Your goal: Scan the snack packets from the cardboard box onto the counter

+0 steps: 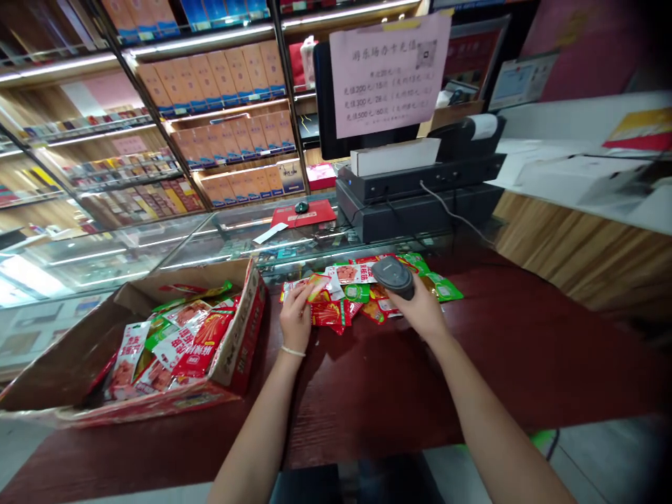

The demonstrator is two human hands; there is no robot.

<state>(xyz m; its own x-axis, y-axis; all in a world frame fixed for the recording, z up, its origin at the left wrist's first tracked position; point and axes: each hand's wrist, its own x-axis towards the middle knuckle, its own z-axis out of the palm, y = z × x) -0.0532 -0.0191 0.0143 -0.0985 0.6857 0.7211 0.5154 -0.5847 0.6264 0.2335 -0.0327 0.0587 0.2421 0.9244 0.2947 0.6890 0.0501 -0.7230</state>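
A dark barcode scanner (393, 275) is gripped in my right hand (421, 308), its head over a spread of snack packets (362, 273) on the dark red counter (378, 392). To its left, my left hand (297, 318), with a pale band at the wrist, pinches a small snack packet (321, 282) above the left end of the spread. The packets are red, green and white, overlapping one another. An open cardboard box (246, 329) stands left of my left hand, with more red, white and green packets (197, 336) piled inside.
A black cash register (420, 189) with a monitor (325, 105) stands behind the packets, a pink printed sheet (388, 73) on it. A mouse (301, 207) lies on a red mat (320, 214) atop the glass display case (194, 241). Shelves of boxes (215, 77) line the back.
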